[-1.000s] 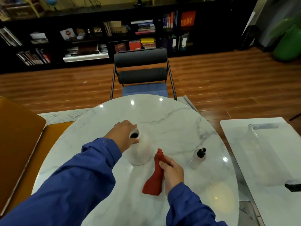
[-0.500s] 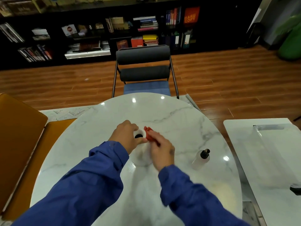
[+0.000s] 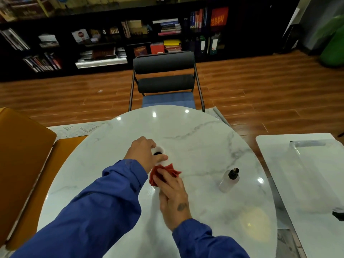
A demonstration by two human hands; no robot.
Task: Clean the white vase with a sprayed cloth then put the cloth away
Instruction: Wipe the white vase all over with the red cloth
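**Vase wipe: both hands on the vase, cloth in contact**

- White vase stands upright near the centre of the round marble desk. Only the rim and dark opening show clearly. The body is mostly hidden behind the hands and blends into the marble.
- Left hand is at the top of the vase. Its fingers curl over the far side of the rim and the thumb lies across the near side, so it grips the neck.
- Right hand holds the red cloth bunched up and pressed against the near side of the vase, just below the left thumb. The fingers lie over the cloth, with crumpled edges sticking out past the fingertips. The thumb is hidden.
- Spray bottle, clear with a black top, stands upright on the desk to the right, well apart from both hands.
- Both arms are in blue sleeves.
- Around the desk:
  - A dark chair with a blue seat is at the far edge.
  - An orange seat is on the left.
  - A white side desk on the right carries a clear tray.
  - A dark bookshelf runs along the far wall over the wooden floor.
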